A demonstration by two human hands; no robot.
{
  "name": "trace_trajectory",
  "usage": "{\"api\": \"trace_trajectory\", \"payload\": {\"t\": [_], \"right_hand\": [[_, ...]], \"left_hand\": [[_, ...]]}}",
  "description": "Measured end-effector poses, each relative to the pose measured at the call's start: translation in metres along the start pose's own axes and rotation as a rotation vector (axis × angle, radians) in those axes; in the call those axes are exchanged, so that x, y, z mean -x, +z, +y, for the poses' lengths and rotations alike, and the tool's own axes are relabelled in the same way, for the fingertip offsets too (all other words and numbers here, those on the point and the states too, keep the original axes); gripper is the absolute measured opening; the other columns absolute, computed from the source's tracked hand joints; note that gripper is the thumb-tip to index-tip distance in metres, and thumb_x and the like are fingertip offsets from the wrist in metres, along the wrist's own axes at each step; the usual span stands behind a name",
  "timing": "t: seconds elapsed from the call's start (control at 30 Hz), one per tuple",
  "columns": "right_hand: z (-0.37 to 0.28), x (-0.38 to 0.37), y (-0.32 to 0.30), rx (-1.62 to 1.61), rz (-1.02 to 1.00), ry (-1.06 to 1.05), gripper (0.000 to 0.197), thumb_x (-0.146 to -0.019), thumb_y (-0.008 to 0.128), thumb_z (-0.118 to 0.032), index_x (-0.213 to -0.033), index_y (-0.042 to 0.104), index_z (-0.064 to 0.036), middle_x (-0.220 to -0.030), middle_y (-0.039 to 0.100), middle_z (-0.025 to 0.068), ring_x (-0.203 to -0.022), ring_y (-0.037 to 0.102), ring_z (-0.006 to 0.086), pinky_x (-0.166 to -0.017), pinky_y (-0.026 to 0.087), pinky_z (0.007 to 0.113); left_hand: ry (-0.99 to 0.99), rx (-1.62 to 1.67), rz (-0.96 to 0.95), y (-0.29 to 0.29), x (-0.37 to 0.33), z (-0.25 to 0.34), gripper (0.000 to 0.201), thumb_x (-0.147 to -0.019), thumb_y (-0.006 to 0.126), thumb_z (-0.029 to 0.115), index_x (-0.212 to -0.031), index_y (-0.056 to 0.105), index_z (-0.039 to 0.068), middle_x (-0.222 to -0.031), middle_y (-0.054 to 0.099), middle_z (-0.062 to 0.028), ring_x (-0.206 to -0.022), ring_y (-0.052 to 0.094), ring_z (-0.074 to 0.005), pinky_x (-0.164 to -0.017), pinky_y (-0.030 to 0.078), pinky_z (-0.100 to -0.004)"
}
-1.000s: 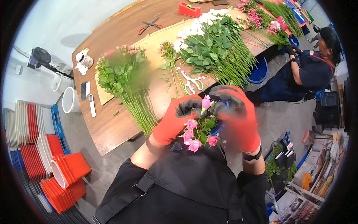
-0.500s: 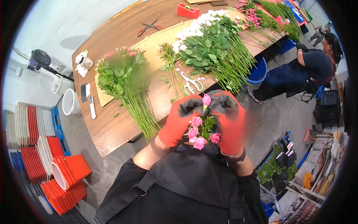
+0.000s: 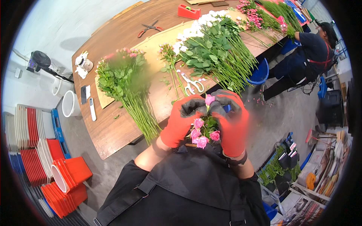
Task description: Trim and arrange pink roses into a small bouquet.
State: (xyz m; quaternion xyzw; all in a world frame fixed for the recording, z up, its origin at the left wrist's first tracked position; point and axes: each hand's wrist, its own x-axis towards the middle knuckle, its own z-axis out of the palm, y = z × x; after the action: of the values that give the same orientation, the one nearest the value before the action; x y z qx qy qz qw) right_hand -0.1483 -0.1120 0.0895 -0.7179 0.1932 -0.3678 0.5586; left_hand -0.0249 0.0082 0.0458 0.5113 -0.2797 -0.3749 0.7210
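In red gloves with dark palms, both my hands are close together in front of my apron. A spray of pink roses [image 3: 202, 142] hangs between them, its blooms toward my body. One bud [image 3: 210, 100] stands apart at the top, between my fingertips. My left hand [image 3: 180, 122] is closed around the spray, the stem mostly hidden by the glove. My right hand [image 3: 233, 124] has its fingers curled at the bud, thumb and fingertips touching it. Just beyond lie white-handled scissors [image 3: 193, 86] on the wooden table [image 3: 109, 139].
On the table lie a bunch of pink roses [image 3: 122, 75], a white rose bunch [image 3: 215, 49], red-handled snips [image 3: 150, 28] and a red tape dispenser [image 3: 188, 12]. A blue bucket [image 3: 259, 73] stands beyond the edge. A co-worker [image 3: 311, 56] handles stems at far right. Orange buckets [image 3: 71, 173] stack left.
My right fingers have shifted slightly at the bud, and the lower blooms have turned a little. The co-worker has moved closer to the table, arm reaching to the stems.
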Motion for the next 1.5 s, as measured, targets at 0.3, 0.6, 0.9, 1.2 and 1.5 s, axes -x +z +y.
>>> {"api": "trace_trajectory", "payload": {"t": [0.3,0.6,0.9,1.2,1.5], "right_hand": [[0.006,-0.002,0.004,-0.211,0.024,0.189,0.027,-0.084,0.073,0.002,-0.111,0.069,0.0001,-0.112,0.069,0.0081,-0.104,0.064,0.0174,-0.092,0.050,0.032],[0.007,-0.012,0.003,-0.511,0.083,0.347,0.029,-0.090,0.067,0.005,-0.118,0.070,0.0013,-0.122,0.070,0.0092,-0.111,0.065,0.0167,-0.097,0.050,0.030],[-0.032,-0.020,-0.028,0.408,-0.259,-0.341,0.045,-0.077,0.082,-0.017,-0.118,0.071,-0.0046,-0.123,0.070,0.0142,-0.122,0.060,0.0383,-0.110,0.040,0.050],[-0.019,-0.010,-0.005,0.774,-0.254,-0.423,0.057,-0.072,0.090,-0.034,-0.120,0.070,-0.0105,-0.131,0.062,0.0120,-0.130,0.053,0.0381,-0.114,0.033,0.060],[-0.009,-0.022,-0.041,0.443,-0.098,-0.318,0.053,-0.071,0.088,-0.019,-0.120,0.070,-0.0103,-0.133,0.063,0.0116,-0.130,0.053,0.0376,-0.112,0.037,0.051]], "left_hand": [[-0.035,0.025,0.013,0.001,-0.002,0.001,0.028,-0.092,0.071,0.001,-0.119,0.067,-0.004,-0.102,0.072,-0.0021,-0.096,0.063,-0.0091,-0.088,0.052,-0.0286],[-0.050,0.085,0.030,0.002,-0.005,-0.009,0.028,-0.094,0.067,0.008,-0.119,0.069,-0.003,-0.104,0.072,-0.0024,-0.096,0.065,-0.0106,-0.090,0.051,-0.0280],[0.068,0.144,0.066,-0.008,-0.017,-0.003,0.025,-0.101,0.069,0.014,-0.117,0.070,-0.005,-0.107,0.075,-0.0054,-0.098,0.067,-0.0115,-0.093,0.053,-0.0302],[0.068,0.127,0.234,0.003,-0.028,-0.014,0.020,-0.099,0.062,0.007,-0.116,0.066,-0.003,-0.107,0.072,-0.0055,-0.096,0.066,-0.0132,-0.090,0.054,-0.0305],[-0.124,0.415,-0.070,0.008,-0.011,0.011,0.043,-0.097,0.061,0.009,-0.140,0.056,0.000,-0.139,0.056,-0.0105,-0.122,0.057,-0.0191,-0.102,0.050,-0.0360]]}}
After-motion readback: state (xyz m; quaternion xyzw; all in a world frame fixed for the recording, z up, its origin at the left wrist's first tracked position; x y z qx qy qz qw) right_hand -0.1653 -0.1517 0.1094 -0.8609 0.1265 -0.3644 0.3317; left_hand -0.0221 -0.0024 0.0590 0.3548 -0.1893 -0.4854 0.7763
